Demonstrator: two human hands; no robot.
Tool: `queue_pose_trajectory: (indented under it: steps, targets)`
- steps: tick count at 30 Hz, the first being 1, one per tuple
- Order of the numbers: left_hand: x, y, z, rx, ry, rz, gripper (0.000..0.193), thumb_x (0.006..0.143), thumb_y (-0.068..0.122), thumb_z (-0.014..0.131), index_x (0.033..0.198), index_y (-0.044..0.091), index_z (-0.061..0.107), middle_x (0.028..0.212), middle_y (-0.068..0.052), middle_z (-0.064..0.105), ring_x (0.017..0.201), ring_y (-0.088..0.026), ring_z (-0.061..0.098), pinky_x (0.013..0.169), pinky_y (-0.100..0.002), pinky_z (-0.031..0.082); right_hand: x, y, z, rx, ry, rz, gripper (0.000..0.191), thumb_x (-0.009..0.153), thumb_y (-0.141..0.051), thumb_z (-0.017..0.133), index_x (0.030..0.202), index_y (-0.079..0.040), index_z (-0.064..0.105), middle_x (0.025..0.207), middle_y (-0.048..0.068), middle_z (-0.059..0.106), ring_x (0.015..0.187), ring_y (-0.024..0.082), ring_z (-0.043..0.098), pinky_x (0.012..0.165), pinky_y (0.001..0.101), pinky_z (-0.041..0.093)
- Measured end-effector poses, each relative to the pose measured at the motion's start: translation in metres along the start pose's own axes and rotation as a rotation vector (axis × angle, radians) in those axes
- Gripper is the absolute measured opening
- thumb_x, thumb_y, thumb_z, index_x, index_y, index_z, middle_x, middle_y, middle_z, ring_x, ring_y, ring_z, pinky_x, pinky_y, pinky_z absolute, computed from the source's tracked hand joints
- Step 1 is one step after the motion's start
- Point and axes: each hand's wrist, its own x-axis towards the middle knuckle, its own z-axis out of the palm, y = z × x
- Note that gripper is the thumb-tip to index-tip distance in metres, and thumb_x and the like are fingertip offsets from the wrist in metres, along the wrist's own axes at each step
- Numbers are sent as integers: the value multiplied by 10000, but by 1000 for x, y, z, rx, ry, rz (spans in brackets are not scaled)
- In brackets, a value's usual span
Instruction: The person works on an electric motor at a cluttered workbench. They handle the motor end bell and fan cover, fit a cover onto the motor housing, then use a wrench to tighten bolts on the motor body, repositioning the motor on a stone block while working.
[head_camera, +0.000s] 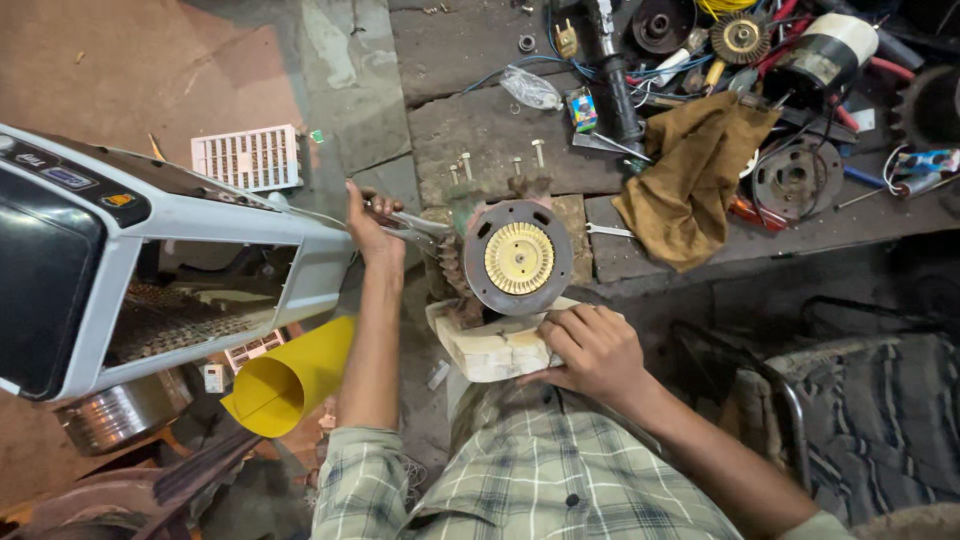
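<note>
As seen from above, left to right: grey-white appliance casing (90, 250) with dark panel, lying tilted at far left; white slotted grille (247, 157) on the floor behind it; rolled yellow sheet (288, 380) below its open end. Left hand (368, 225), clenched around the handles of a metal hand tool (415, 225), probably pliers, with the tool's tip reaching to the left edge of the motor. Small electric motor (500, 262) at centre, greenish body, dark round end plate and yellow finned fan (519, 258) facing upward, seated on a pale wooden block (490, 350). Four upright bolts (539, 152) on the stone slab just behind. Right hand (592, 350), fingers curled, grasping the block's right end, just below the motor. Brown cloth (690, 175) to the right, draped over the slab edge. Cluttered parts at upper right: toothed brass-coloured wheel (741, 37), black-and-white cylindrical motor (825, 55), grey round flange (797, 178), loose wires. Striped fabric (880, 420) at lower right.
</note>
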Motion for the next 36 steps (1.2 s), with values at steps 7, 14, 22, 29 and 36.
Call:
queue_pose_trajectory:
  steps: [7,14,22,29,36]
  targets:
    - [1,2,0,61,16,7,436,986,506,648,810,115,569,603,8,449,564,-151,467,625,-380,485,-5,6,-3,191,29,54,575,738,-612,785,918,-73,700,890,30,718,781,224,673,660,360,516]
    - [-7,0,10,281,56,133,410,1007,453,627,836,88,553,636,-22,497,572,-174,516,596,-408,533,24,34,-17,354,-35,-114,443,864,-495,753,948,-63,705,948,59,727,845,226,695,736,355,554]
    - [-15,3,4,200,-41,64,426,1037,465,581,906,60,594,704,-38,540,658,-193,567,678,-415,567,143,43,28,362,-147,-992,342,985,-378,609,1102,-60,656,1198,136,668,1179,308,628,1037,467,478]
    - [-5,-14,-4,49,9,48,440,1021,501,574,832,104,560,646,-14,462,596,-167,475,614,-373,474,167,56,46,546,-477,-1251,389,1046,-430,565,955,-62,654,954,99,630,932,291,587,855,462,444]
    - [-6,-27,-14,-53,-67,70,421,1059,462,562,809,129,501,635,8,354,572,-128,333,575,-321,325,165,59,52,529,-425,-1178,417,1036,-402,581,763,-88,613,844,86,590,855,276,559,780,441,412]
